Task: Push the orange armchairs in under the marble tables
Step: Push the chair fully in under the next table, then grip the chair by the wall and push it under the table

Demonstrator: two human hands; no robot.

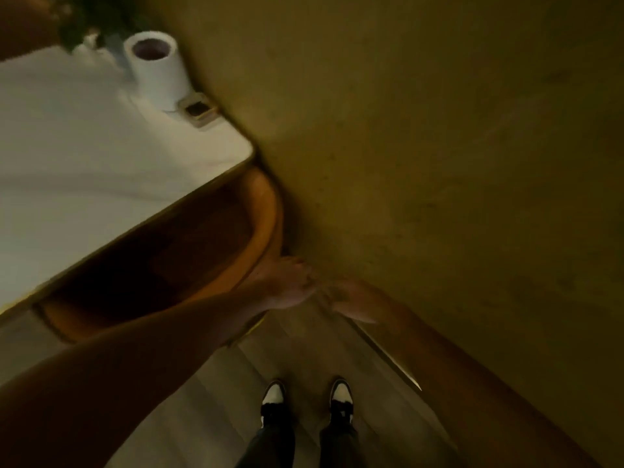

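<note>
An orange armchair [263, 211] stands with its seat under the white marble table [84, 157]; only its curved back rim sticks out past the table's edge. My left hand [287, 282] reaches in from the lower left and lies on the right end of that rim, fingers curled on it. My right hand [351, 298] is just to the right of it, off the chair, fingers spread and blurred by motion. The chair's seat is dark and mostly hidden under the tabletop.
An olive wall [439, 146] runs close along the chair's right side. On the table stand a white paper roll [155, 69], a small square holder [197, 109] and a plant [94, 18]. My two shoes [273, 396] stand on the grey floor.
</note>
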